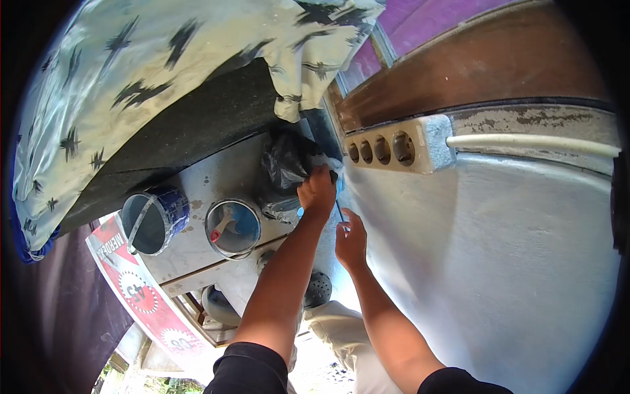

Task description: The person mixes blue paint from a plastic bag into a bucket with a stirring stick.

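My left hand (317,190) is closed beside a black plastic bag (287,157), with a dark end showing at its fingers. From there a thin dark-blue rod (340,209) runs down to my right hand (351,240), whose fingers are pinched at its lower end. What the rod belongs to is too small to tell. Left of my arms, a round pail (254,226) holds bluish paint and a paintbrush (226,223) with a red-tipped handle. Farther left sits a blue bucket (172,213) with a light handle, its inside greyish.
The pails rest on a stained grey tabletop (203,177). Close on the right is a pale wall (420,243), with a multi-socket outlet (380,150) and a white pipe (525,141) above. A patterned cloth (151,72) hangs at upper left; a red-and-white banner (138,282) lines the table's edge.
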`<state>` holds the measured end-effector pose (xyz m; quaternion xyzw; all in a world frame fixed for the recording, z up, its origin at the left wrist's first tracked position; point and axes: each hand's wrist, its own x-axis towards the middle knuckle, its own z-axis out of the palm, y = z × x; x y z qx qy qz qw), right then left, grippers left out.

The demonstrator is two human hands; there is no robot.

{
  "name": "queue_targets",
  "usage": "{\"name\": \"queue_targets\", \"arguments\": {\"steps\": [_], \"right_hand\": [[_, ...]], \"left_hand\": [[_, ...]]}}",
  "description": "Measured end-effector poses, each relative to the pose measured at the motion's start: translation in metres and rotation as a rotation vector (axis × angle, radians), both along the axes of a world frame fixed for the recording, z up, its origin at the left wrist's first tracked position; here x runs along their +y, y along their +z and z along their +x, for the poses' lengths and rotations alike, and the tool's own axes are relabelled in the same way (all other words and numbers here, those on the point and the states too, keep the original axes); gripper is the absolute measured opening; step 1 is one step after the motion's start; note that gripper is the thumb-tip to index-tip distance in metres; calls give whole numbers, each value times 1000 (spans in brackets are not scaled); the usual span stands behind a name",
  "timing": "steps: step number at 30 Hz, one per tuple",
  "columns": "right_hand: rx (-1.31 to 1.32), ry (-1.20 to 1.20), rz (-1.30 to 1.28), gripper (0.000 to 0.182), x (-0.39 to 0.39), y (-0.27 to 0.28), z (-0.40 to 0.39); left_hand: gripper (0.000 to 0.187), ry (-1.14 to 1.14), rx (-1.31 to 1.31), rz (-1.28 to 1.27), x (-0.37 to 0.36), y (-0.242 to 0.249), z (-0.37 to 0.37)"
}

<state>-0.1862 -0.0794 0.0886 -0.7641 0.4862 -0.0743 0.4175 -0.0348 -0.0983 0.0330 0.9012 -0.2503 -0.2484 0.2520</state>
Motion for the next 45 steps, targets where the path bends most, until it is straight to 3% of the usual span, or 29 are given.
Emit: {"name": "queue_targets", "arguments": {"steps": [5, 7, 8, 10, 11, 13, 17, 19, 20, 22, 23, 25, 28, 32, 35, 38, 40, 41, 43, 44, 45], "right_hand": [[34, -63, 68, 39, 1, -2, -18], [62, -90, 132, 35, 2, -1, -21], [59, -95, 133, 35, 4, -3, -22], [22, -88, 119, 33, 6, -7, -25], [22, -88, 115, 33, 6, -7, -25], [48, -89, 160, 33, 9, -2, -24], [64, -100, 172, 32, 12, 1, -22], [75, -103, 166, 31, 11, 2, -20], [76, -103, 166, 31, 11, 2, -19], [26, -114, 149, 31, 9, 1, -17], [29, -115, 150, 31, 7, 1, -16], [20, -111, 143, 31, 5, 1, -12], [25, -118, 143, 31, 1, 4, -6], [16, -129, 150, 30, 1, 3, 1], [16, -87, 120, 41, 1, 0, 13], [-26, -74, 197, 68, -10, 1, 35], [-79, -56, 213, 69, -15, 6, 50], [-134, -37, 227, 70, -17, 8, 58], [-135, -79, 256, 67, -19, -2, 60], [-140, -117, 282, 64, -21, -7, 61], [-138, -114, 283, 64, -23, -11, 59]], "left_hand": [[46, -16, -9, -94, 14, -1, -7], [65, 27, 70, -115, 21, 12, -2], [65, 21, 68, -114, 22, 18, 4], [79, -150, 213, 22, 17, 46, 25], [79, -150, 213, 19, 12, 49, 32], [83, -450, 111, 155, 3, 49, 42], [84, -432, -28, 167, -1, 45, 43], [67, -329, -15, 113, 0, 44, 38], [67, -329, -13, 113, 2, 44, 35], [50, -394, -319, 57, 5, 45, 33], [50, -394, -315, 58, 7, 40, 33], [37, -478, -469, -171, 12, 23, 35], [32, -679, -436, -194, 15, 14, 41], [25, -680, -364, 10, 14, 36, 36], [21, -690, -439, 66, 11, 51, 33], [22, -618, -280, 169, 3, 60, 37], [30, -282, 152, 239, -3, 65, 43], [30, -283, 152, 239, -3, 59, 47], [37, -24, 288, 164, 4, 36, 61], [29, -79, 483, 142, 9, 26, 77], [29, -76, 485, 141, 12, 10, 82]]}}
